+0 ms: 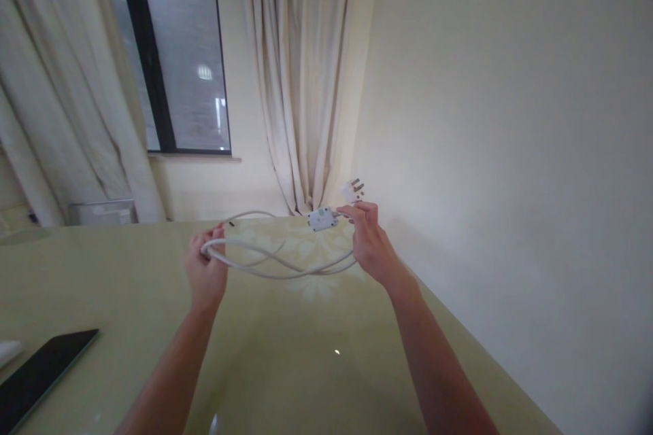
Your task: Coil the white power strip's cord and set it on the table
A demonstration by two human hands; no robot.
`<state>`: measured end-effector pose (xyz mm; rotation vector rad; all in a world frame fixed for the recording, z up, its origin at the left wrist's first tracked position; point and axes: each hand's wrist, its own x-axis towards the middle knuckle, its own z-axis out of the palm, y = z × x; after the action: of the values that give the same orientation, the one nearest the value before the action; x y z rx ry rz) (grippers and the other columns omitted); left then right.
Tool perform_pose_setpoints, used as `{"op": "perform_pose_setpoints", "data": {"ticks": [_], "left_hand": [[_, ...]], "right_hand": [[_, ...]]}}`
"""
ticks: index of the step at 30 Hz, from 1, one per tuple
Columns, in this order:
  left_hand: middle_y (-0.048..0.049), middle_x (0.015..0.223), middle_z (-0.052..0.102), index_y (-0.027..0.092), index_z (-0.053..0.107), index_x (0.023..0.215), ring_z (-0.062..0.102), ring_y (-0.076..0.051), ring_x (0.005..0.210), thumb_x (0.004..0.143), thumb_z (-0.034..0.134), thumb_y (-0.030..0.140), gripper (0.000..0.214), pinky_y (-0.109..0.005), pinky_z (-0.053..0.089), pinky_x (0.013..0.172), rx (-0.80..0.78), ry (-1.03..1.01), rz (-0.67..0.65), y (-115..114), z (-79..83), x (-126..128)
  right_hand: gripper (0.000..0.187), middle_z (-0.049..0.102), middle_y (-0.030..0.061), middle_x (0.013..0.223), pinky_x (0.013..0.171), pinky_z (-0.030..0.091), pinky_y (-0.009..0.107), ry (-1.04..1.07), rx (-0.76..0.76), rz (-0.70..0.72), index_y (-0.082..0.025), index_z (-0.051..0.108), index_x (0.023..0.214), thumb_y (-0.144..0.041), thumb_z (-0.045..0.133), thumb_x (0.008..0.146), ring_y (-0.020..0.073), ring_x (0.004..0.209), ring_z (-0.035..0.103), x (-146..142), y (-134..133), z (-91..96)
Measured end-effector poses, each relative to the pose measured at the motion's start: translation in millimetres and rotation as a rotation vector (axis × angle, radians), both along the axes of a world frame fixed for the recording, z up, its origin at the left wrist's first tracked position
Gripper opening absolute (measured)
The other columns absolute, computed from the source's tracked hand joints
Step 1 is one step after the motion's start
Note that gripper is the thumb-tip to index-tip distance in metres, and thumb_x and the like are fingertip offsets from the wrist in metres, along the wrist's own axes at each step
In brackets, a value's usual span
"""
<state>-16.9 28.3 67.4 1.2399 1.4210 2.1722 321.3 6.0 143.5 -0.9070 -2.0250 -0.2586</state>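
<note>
Both my hands hold a white power cable [278,265] in loose loops above a glossy yellow-green table [286,353]. My left hand [205,270] is closed round the left bend of the loops. My right hand [368,239] is closed on the right end of the loops, near a small white box on the cable [321,219]. A white plug with metal pins [354,188] sticks up just above my right fingers.
A dark tablet or phone [41,370] lies flat at the table's left front, with a white object [7,352] beside it. Cream curtains [300,81] and a dark-framed window [173,47] stand behind the table. A plain wall [510,149] runs along the right edge.
</note>
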Motion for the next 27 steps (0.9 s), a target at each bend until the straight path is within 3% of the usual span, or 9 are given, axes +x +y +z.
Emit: {"op": "perform_pose_setpoints", "data": {"ticks": [2, 4, 7, 10, 14, 17, 20, 22, 27], "left_hand": [[-0.0127, 0.112, 0.064, 0.023, 0.051, 0.073, 0.06, -0.03, 0.131, 0.096, 0.059, 0.046, 0.033, -0.046, 0.045, 0.116, 0.058, 0.334, 0.168, -2.9, -9.0, -2.3], [-0.0153, 0.117, 0.06, 0.025, 0.047, 0.073, 0.056, -0.03, 0.137, 0.099, 0.05, 0.042, 0.031, -0.045, 0.045, 0.115, -0.083, 0.644, 0.208, -3.0, -18.3, -3.5], [-0.0152, 0.116, 0.062, 0.024, 0.051, 0.073, 0.062, -0.031, 0.128, 0.098, 0.049, 0.038, 0.028, -0.045, 0.05, 0.107, -0.384, 0.918, 0.095, 0.9, -28.0, -4.9], [-0.0115, 0.103, 0.07, 0.022, 0.062, 0.073, 0.072, -0.032, 0.104, 0.085, 0.066, 0.036, 0.018, -0.048, 0.053, 0.097, -0.57, 1.048, -0.077, 1.7, -30.3, -10.1], [-0.0131, 0.108, 0.078, 0.022, 0.077, 0.091, 0.074, -0.042, 0.102, 0.051, 0.09, 0.029, 0.042, -0.056, 0.053, 0.094, -0.791, 1.168, -0.244, -8.2, -16.3, -17.6], [-0.0178, 0.139, 0.07, 0.024, 0.077, 0.12, 0.064, -0.047, 0.126, 0.056, 0.09, 0.04, 0.067, -0.061, 0.045, 0.107, -0.761, 1.195, -0.275, -22.2, 11.3, -7.6], [-0.0134, 0.129, 0.076, 0.024, 0.081, 0.109, 0.067, -0.036, 0.126, 0.089, 0.065, 0.056, 0.041, -0.049, 0.045, 0.113, -0.509, 1.032, -0.581, -40.3, 40.8, 25.6], [-0.0083, 0.123, 0.079, 0.029, 0.083, 0.107, 0.07, -0.031, 0.121, 0.094, 0.06, 0.061, 0.041, -0.044, 0.049, 0.11, -0.404, 0.825, -0.85, -51.5, 51.8, 57.5], [-0.0127, 0.128, 0.076, 0.022, 0.079, 0.112, 0.067, -0.029, 0.125, 0.093, 0.061, 0.069, 0.053, -0.042, 0.052, 0.108, -0.106, -0.081, -0.954, -62.1, 53.5, 127.6]], "right_hand": [[0.072, 0.042, 0.0114, 0.132, 0.095, 0.064, 0.046, -0.002, 0.031, -0.032, -0.032, 0.046, 0.146, 0.007, 0.035, 0.087, 0.0257, 0.116, 0.062, -0.6, -0.3, -0.3], [0.068, 0.044, 0.0116, 0.129, 0.091, 0.064, 0.045, 0.002, 0.065, -0.057, -0.03, 0.048, 0.142, 0.007, 0.036, 0.087, 0.0261, 0.112, 0.062, -1.8, 0.2, -1.4], [0.063, 0.045, 0.0107, 0.125, 0.09, 0.063, 0.044, 0.036, 0.079, -0.041, -0.03, 0.049, 0.139, 0.006, 0.037, 0.088, 0.0236, 0.104, 0.063, -4.2, 3.0, -4.6], [0.059, 0.046, 0.0095, 0.122, 0.089, 0.063, 0.041, 0.1, 0.03, 0.017, -0.029, 0.051, 0.136, 0.006, 0.038, 0.09, 0.0198, 0.097, 0.064, -7.3, 7.1, -8.7], [0.057, 0.049, 0.0091, 0.119, 0.087, 0.064, 0.039, 0.193, -0.032, 0.041, -0.029, 0.054, 0.136, 0.004, 0.038, 0.092, 0.0199, 0.1, 0.065, -15.5, 10.4, -11.3], [0.053, 0.052, 0.0082, 0.116, 0.091, 0.064, 0.039, 0.318, 0.014, 0.097, -0.03, 0.057, 0.136, 0.0, 0.043, 0.094, 0.0204, 0.103, 0.064, -26.7, 6.0, -8.4], [0.039, 0.055, 0.0061, 0.112, 0.09, 0.065, 0.039, 0.533, 0.014, 0.175, -0.03, 0.061, 0.128, -0.009, 0.055, 0.095, 0.0202, 0.102, 0.064, -42.4, -5.7, -3.5], [0.033, 0.057, 0.0043, 0.111, 0.088, 0.065, 0.038, 0.712, -0.094, 0.259, -0.03, 0.06, 0.123, -0.015, 0.063, 0.094, 0.0195, 0.102, 0.066, -54.0, -14.9, -1.7], [0.031, 0.061, -0.0002, 0.099, 0.081, 0.063, 0.031, 0.864, -0.486, 0.492, -0.026, 0.063, 0.111, -0.021, 0.077, 0.084, 0.0175, 0.094, 0.072, -76.5, -31.3, -4.1]]}}
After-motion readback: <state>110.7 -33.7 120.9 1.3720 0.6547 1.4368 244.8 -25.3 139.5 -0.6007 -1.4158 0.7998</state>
